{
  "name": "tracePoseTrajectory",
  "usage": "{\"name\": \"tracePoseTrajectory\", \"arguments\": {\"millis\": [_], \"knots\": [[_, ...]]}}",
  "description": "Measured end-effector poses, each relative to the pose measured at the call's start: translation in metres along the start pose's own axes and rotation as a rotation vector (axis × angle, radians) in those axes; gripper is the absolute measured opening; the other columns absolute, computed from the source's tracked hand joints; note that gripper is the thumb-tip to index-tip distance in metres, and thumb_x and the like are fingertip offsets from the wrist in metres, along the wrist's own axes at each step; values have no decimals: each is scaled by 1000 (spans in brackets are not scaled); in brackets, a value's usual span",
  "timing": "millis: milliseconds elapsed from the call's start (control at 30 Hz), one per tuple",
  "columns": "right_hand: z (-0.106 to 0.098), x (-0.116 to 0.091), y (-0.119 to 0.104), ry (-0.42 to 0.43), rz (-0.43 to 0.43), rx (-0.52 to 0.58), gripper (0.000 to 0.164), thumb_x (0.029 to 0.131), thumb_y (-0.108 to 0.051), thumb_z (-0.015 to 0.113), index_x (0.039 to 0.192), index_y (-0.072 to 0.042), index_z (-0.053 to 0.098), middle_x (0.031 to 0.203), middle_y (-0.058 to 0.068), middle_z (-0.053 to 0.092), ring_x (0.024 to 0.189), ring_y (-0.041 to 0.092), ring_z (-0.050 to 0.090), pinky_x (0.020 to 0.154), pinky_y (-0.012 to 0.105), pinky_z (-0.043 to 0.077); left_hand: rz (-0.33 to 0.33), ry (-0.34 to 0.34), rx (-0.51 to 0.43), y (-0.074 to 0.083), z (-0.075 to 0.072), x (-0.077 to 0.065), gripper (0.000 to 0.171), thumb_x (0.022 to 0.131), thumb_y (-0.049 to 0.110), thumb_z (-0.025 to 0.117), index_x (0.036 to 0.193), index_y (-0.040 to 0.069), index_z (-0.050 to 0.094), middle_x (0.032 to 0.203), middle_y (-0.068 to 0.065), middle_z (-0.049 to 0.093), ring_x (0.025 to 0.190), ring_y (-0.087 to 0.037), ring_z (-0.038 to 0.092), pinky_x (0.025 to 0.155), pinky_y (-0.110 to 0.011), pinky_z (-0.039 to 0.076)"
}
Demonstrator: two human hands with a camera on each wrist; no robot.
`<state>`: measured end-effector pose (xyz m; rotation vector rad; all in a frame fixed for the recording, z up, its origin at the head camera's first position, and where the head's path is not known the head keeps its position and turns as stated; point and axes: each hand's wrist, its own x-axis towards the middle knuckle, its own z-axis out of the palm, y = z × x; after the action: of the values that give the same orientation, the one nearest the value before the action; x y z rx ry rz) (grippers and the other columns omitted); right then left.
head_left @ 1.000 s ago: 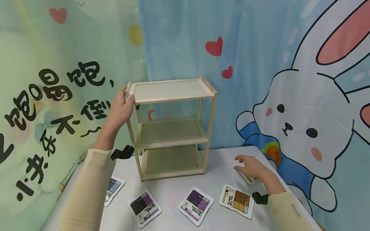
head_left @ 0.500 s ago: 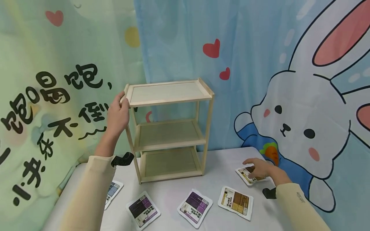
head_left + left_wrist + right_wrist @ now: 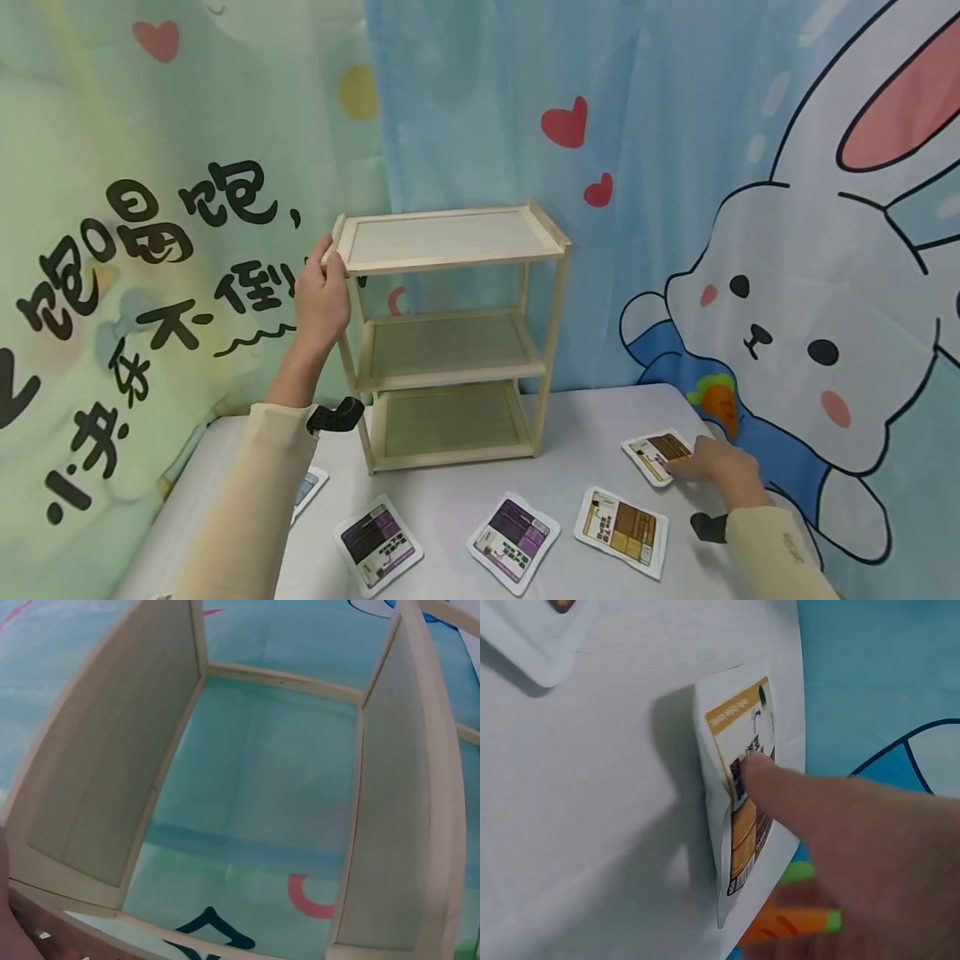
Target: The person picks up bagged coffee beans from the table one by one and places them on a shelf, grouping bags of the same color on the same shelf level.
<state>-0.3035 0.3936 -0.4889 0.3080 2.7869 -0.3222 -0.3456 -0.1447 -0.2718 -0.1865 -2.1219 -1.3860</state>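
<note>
A pale wooden three-tier shelf [image 3: 450, 379] stands upright on the white table. My left hand [image 3: 322, 298] grips the left end of its top tier; the left wrist view looks in between the tiers. At the table's right side lies a white pouch with a brown and yellow label [image 3: 657, 457]. My right hand [image 3: 716, 468] is at this pouch's right edge, with the thumb [image 3: 780, 784] extended over the label in the right wrist view. The other fingers are blurred and partly hidden, and I see none curled round the pouch.
A second brown-labelled pouch [image 3: 622, 532] lies in front of the first. Two purple-labelled pouches [image 3: 513, 543] lie near the front of the table. A blue-labelled pouch [image 3: 307, 490] is partly covered by my left sleeve. Printed curtains [image 3: 480, 100] hang close behind the table [image 3: 585, 417].
My right hand has come down over the far-right pouch and shifted to its right edge, uncovering most of the label. The left hand keeps its grip on the shelf.
</note>
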Motion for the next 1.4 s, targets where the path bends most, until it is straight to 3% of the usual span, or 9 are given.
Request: {"name": "tracePoseTrajectory", "arguments": {"millis": [200,300,433,567,800,967,1100,1267,1400], "knots": [[11,-11,-11,24,232,64,80,90,-55,59,111,22,52,96,32,55,91,41,52,83,49,45,-13,48,-35,-2,5,-3,52,103,31,29,150,10,37,144,-21,44,127,-30,45,93,-46,38],[20,-10,-15,29,267,91,78,94,-52,54,114,23,51,101,34,55,94,42,52,86,50,44,-8,59,-39,-3,7,-3,52,104,32,30,150,9,36,144,-20,44,128,-28,44,93,-45,39],[26,-4,-15,52,206,88,75,95,-48,54,115,24,49,96,32,55,85,37,53,77,45,48,-5,61,-26,-1,7,-2,52,103,32,30,149,11,39,141,-21,47,111,-31,52,80,-43,39],[25,5,-16,110,149,209,76,91,-39,62,120,26,37,93,30,50,77,34,53,65,37,46,-25,38,-4,2,1,3,50,101,28,33,147,11,43,139,-19,49,109,-31,52,84,-43,41],[34,22,-21,181,14,407,78,85,-23,67,133,22,26,123,44,39,106,51,44,93,59,39,-52,-61,50,6,-10,10,50,100,33,39,145,13,47,143,-16,47,123,-31,50,98,-50,40],[42,30,-29,168,55,445,86,87,-35,65,137,21,22,129,45,34,115,55,39,97,61,35,-35,-48,33,2,-11,10,47,100,35,41,142,14,52,141,-14,50,124,-29,50,99,-49,41],[48,36,-39,245,54,498,91,86,-36,70,141,17,20,132,43,33,117,54,38,98,61,34,2,-34,17,-1,-13,10,47,100,33,42,141,13,54,139,-17,51,121,-29,53,92,-47,44],[57,44,-47,310,-91,623,81,86,-19,71,143,12,22,135,38,34,117,49,38,100,60,32,26,-26,30,-4,-14,11,47,98,33,43,139,14,56,136,-17,54,114,-26,57,73,-41,44],[50,38,-58,315,-136,659,76,87,-18,72,143,9,27,136,35,36,116,47,40,98,59,35,23,-29,35,-5,-15,12,46,98,33,43,139,15,56,135,-15,55,108,-24,58,62,-35,38]]}}
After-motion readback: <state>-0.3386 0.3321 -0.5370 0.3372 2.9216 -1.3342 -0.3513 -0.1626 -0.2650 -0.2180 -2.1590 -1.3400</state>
